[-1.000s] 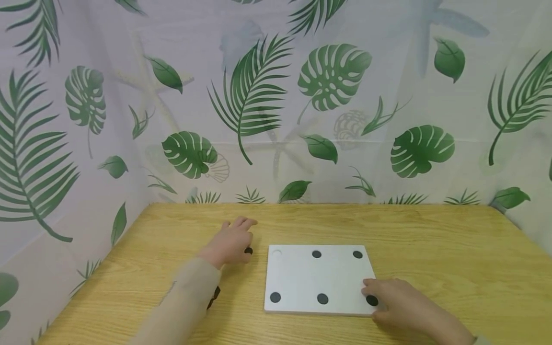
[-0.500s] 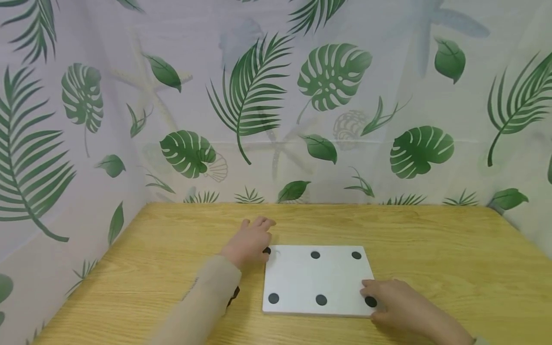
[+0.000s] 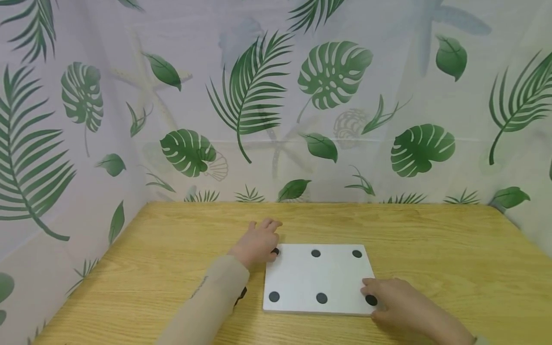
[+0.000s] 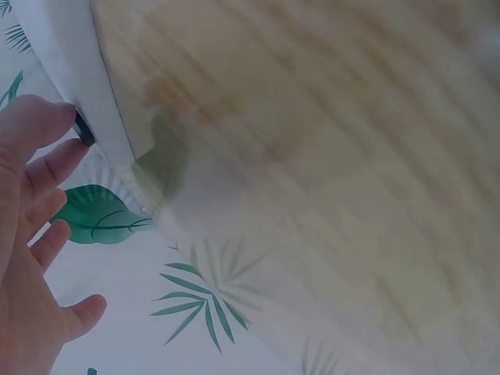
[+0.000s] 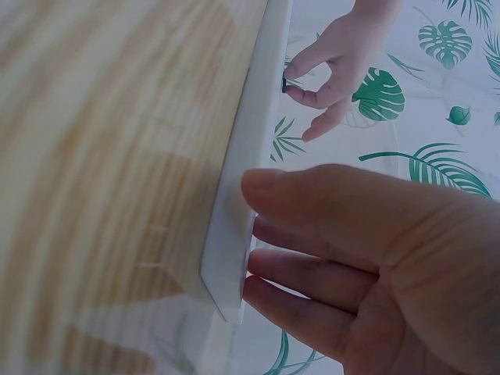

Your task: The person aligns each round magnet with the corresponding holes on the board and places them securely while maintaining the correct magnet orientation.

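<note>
A white rectangular board (image 3: 297, 275) lies flat on the wooden table, with several round black discs along its long sides. At the board's far left corner, my left hand (image 3: 258, 242) pinches a small black disc (image 4: 83, 130) between thumb and index finger. In the left wrist view this disc is right at the board's top face; whether it sits in the round recess there is hidden. My right hand (image 3: 396, 302) holds the near right corner. In the right wrist view its thumb presses the board's side edge and the fingertips touch the top, beside a disc (image 3: 371, 300).
The wooden table (image 3: 448, 249) extends around the board on all sides. Behind it and at its left hangs a white cloth (image 3: 258, 96) printed with green leaves. A dark band (image 3: 242, 292) shows under my left forearm.
My left hand has moved right with the black disc, from beside the board to its far left corner. The right hand keeps its place on the near right corner.
</note>
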{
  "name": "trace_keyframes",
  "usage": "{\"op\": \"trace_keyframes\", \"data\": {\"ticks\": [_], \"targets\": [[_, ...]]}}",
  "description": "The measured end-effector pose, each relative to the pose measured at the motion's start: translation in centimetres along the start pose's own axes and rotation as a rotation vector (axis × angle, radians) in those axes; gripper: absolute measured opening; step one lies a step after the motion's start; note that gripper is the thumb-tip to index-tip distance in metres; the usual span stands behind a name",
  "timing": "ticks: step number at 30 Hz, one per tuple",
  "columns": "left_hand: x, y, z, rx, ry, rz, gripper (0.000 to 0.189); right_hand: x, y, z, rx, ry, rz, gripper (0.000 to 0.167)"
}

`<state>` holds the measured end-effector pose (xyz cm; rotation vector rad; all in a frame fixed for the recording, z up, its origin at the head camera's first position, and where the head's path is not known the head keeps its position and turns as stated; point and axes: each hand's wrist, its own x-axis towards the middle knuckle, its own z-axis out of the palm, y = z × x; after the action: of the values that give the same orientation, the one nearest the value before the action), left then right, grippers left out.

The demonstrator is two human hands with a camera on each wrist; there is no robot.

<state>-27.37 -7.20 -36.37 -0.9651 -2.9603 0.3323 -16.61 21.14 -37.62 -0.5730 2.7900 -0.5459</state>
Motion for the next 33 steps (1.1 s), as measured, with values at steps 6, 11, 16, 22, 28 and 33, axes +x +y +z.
{"op": "trace_keyframes", "data": {"ticks": [6, 11, 16, 22, 28, 33], "targets": [[-0.1, 0.1, 0.0, -0.029, -0.023, -0.02, 0.018, -0.1, 0.2, 0.0, -0.018, 0.008, -0.047, 0.039], [0.0, 0.2, 0.1, -0.036, -0.018, -0.01, 0.015, -0.1, 0.4, 0.0, -0.023, 0.008, -0.065, 0.039], [-0.1, 0.3, 0.2, -0.043, -0.004, -0.009, 0.013, -0.1, 0.4, 0.0, -0.02, 0.001, -0.061, 0.039], [-0.9, 0.1, 0.2, -0.099, 0.037, -0.032, 0.018, 0.0, 0.2, 0.1, -0.017, 0.002, -0.048, 0.037], [-3.4, 0.6, -0.8, -0.177, 0.065, -0.061, 0.034, 0.1, 0.1, 0.1, -0.006, 0.001, -0.016, 0.037], [-5.9, 1.3, -1.5, -0.222, 0.129, -0.01, 0.042, 0.1, -0.1, 0.1, 0.003, 0.0, 0.014, 0.036]]}}
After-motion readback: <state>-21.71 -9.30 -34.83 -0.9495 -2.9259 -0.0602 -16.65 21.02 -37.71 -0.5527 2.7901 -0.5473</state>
